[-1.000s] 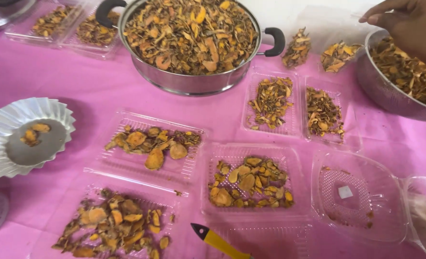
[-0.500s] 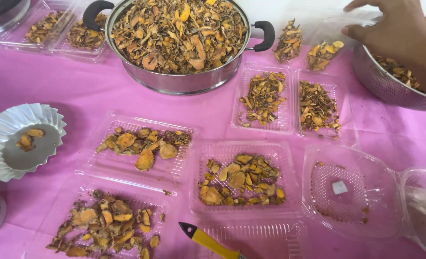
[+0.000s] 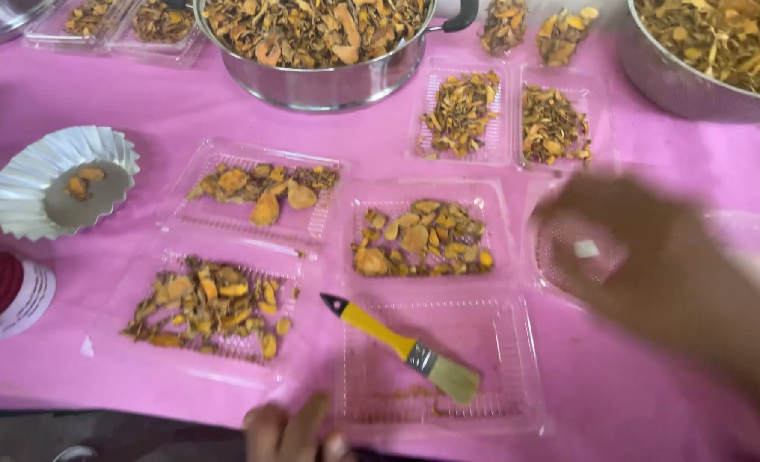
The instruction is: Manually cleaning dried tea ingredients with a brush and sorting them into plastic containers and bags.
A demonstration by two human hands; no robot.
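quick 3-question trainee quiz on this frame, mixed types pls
1. True or false: the yellow-handled brush lies in a clear tray that holds hardly any dried pieces.
2. What sits in the fluted foil dish: A) a few dried pieces, B) a brush, C) a lid?
3. Which hand is blurred over the round clear container?

Key: 1 true. 2 A. 3 the right hand; its grip cannot be read.

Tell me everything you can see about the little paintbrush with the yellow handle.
The paintbrush is small and flat, with a yellow handle ending in a black tip, a metal band and pale bristles. It lies at a slant, tip toward the upper left, bristles resting in a nearly bare clear plastic tray on the pink tablecloth. Neither hand touches it; the left hand is just below it, at the table's near edge.
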